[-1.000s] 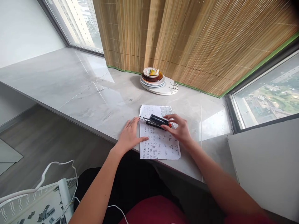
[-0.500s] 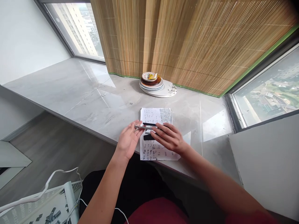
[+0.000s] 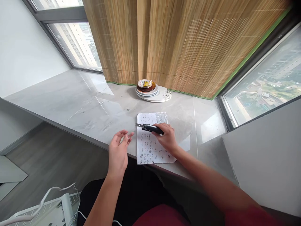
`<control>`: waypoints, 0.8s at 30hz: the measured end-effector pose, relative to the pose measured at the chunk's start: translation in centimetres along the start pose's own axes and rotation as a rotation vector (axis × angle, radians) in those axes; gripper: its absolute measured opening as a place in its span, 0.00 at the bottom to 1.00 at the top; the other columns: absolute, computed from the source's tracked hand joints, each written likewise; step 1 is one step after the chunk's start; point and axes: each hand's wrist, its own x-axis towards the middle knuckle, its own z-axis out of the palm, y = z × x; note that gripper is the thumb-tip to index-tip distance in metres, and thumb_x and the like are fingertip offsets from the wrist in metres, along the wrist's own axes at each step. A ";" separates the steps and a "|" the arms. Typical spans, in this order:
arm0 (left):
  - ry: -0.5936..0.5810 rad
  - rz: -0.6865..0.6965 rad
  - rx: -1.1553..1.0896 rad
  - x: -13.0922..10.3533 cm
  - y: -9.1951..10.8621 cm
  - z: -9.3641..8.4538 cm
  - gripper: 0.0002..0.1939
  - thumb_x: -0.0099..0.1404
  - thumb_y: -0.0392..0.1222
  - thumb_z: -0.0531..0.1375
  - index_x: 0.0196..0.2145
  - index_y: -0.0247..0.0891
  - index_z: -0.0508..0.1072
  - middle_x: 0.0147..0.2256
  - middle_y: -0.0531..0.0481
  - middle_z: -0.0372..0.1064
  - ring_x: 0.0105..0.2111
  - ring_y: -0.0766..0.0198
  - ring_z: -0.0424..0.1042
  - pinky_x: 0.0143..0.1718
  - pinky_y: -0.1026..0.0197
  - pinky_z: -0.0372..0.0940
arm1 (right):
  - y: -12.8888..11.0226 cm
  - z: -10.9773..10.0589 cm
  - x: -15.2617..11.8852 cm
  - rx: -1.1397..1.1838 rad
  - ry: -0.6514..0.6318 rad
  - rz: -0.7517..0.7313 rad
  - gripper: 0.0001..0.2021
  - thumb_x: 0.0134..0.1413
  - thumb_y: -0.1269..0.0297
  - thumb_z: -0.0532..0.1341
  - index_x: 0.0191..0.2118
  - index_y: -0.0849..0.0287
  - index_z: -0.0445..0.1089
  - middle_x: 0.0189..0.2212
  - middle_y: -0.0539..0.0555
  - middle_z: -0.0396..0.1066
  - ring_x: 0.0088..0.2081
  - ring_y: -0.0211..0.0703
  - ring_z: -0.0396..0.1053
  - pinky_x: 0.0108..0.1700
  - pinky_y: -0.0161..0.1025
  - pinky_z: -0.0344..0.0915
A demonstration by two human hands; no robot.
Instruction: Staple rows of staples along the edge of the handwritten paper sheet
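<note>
My right hand (image 3: 167,136) is wrapped round the black handle of a tool (image 3: 152,128), which looks like a stapler or utility knife. Its grey metal end points left, over the upper part of a sheet of paper. Handwriting covers the white paper (image 3: 147,149), and a dense dark pattern fills its top right corner. Left of the paper, my left hand (image 3: 119,150) is raised with its fingers apart and slightly curled, holding nothing and not touching the tool.
Stacked plates (image 3: 148,91) with a small yellow packet on top stand near the bamboo blind (image 3: 164,44). The grey counter (image 3: 94,125) has its front edge before me. At the lower left are a white basket (image 3: 67,207) and a white cable (image 3: 42,202).
My left hand has let go of the tool's metal end and drawn back left and down. The tool's black parts, spread apart before, are now together in my right hand. The view has shifted.
</note>
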 end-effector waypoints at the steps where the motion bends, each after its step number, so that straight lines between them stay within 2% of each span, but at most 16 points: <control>1: -0.053 0.019 0.016 -0.8 0.2 0.2 0.10 0.71 0.41 0.70 0.47 0.39 0.75 0.53 0.45 0.72 0.55 0.49 0.78 0.59 0.52 0.71 | 0.4 0.2 0.1 0.022 -0.053 0.068 0.12 0.57 0.70 0.69 0.47 0.50 0.81 0.40 0.52 0.83 0.41 0.51 0.80 0.47 0.51 0.76; 4: -0.211 -0.021 0.071 -3.0 0.4 1.0 0.18 0.67 0.47 0.73 0.47 0.41 0.72 0.55 0.47 0.70 0.51 0.48 0.81 0.57 0.50 0.71 | 1.2 0.1 0.3 0.037 -0.176 0.134 0.16 0.56 0.69 0.71 0.49 0.50 0.80 0.44 0.54 0.83 0.44 0.53 0.79 0.49 0.51 0.76; 6: -0.264 -0.068 0.105 -4.0 0.4 1.5 0.19 0.67 0.50 0.73 0.46 0.41 0.70 0.56 0.48 0.68 0.50 0.49 0.82 0.57 0.49 0.70 | 1.1 -0.4 0.2 0.006 -0.130 0.062 0.19 0.57 0.65 0.72 0.55 0.50 0.78 0.49 0.57 0.80 0.51 0.57 0.76 0.53 0.55 0.75; 9: -0.275 -0.078 0.097 -4.9 0.5 2.1 0.20 0.66 0.50 0.74 0.45 0.42 0.69 0.56 0.49 0.67 0.49 0.52 0.82 0.59 0.49 0.70 | -0.1 -1.4 -0.2 0.075 -0.005 -0.210 0.19 0.61 0.55 0.72 0.57 0.51 0.77 0.50 0.60 0.77 0.52 0.56 0.74 0.53 0.55 0.74; 12: -0.296 -0.071 0.054 -5.6 0.4 2.9 0.19 0.66 0.50 0.73 0.44 0.42 0.69 0.56 0.48 0.68 0.48 0.54 0.80 0.51 0.54 0.74 | -1.7 -2.0 -0.7 0.284 -0.089 -0.508 0.22 0.64 0.47 0.69 0.57 0.52 0.76 0.42 0.58 0.78 0.43 0.50 0.77 0.45 0.49 0.75; 14: -0.295 -0.047 0.034 -5.9 0.2 3.4 0.18 0.67 0.50 0.72 0.44 0.42 0.69 0.55 0.48 0.70 0.48 0.55 0.79 0.46 0.58 0.73 | -2.5 -1.9 -0.9 0.378 -0.145 -0.573 0.22 0.65 0.52 0.70 0.60 0.53 0.74 0.40 0.56 0.80 0.40 0.47 0.78 0.42 0.46 0.75; 16: -0.282 -0.008 0.028 -6.1 -0.3 3.8 0.16 0.69 0.50 0.71 0.43 0.42 0.69 0.54 0.48 0.71 0.49 0.57 0.77 0.46 0.60 0.72 | -3.2 -1.6 -1.0 0.432 -0.130 -0.558 0.18 0.66 0.62 0.70 0.59 0.53 0.74 0.39 0.55 0.81 0.39 0.45 0.78 0.41 0.45 0.75; 18: -0.278 0.019 0.037 -6.0 -0.7 4.0 0.14 0.71 0.49 0.70 0.43 0.43 0.70 0.54 0.49 0.72 0.50 0.58 0.76 0.49 0.60 0.72 | -3.6 -1.5 -0.9 0.476 -0.099 -0.531 0.16 0.65 0.68 0.70 0.56 0.52 0.76 0.38 0.54 0.82 0.37 0.44 0.79 0.41 0.44 0.75; 21: -0.257 0.041 0.117 -5.8 -0.9 4.2 0.13 0.72 0.51 0.69 0.46 0.44 0.73 0.54 0.47 0.74 0.53 0.55 0.76 0.53 0.56 0.71 | -3.4 -2.0 -0.3 0.548 -0.116 -0.453 0.11 0.65 0.68 0.69 0.51 0.53 0.79 0.36 0.54 0.83 0.37 0.45 0.80 0.40 0.46 0.76; 24: -0.192 0.142 0.202 -7.0 0.4 4.4 0.14 0.74 0.53 0.66 0.51 0.44 0.78 0.54 0.43 0.76 0.57 0.48 0.74 0.59 0.50 0.70 | -1.5 -3.4 0.9 0.573 -0.091 -0.241 0.08 0.64 0.66 0.69 0.48 0.52 0.81 0.37 0.54 0.83 0.39 0.48 0.80 0.41 0.47 0.77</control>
